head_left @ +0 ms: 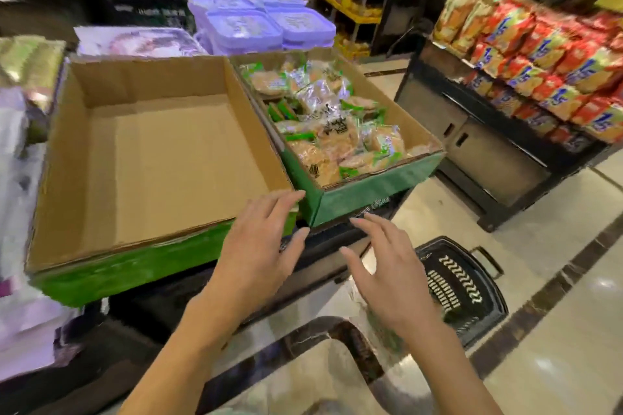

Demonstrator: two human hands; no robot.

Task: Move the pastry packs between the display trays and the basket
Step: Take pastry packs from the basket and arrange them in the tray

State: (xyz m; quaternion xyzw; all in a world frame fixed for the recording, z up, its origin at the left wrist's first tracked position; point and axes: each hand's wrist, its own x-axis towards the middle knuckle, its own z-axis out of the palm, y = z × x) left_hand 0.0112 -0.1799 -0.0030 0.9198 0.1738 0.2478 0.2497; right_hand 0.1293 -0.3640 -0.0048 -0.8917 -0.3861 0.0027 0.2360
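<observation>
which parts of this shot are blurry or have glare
Head view: the snack shelves at right and the purple packs at the left edge smear with motion blur; ceiling lights glare off the glossy floor; the pastry packs and both hands stay fairly sharp.

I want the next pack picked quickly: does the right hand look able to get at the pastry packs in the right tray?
Probably yes. The right hand is open and empty below the tray's front wall; the tray has no lid, and the packs lie exposed on top.
</observation>
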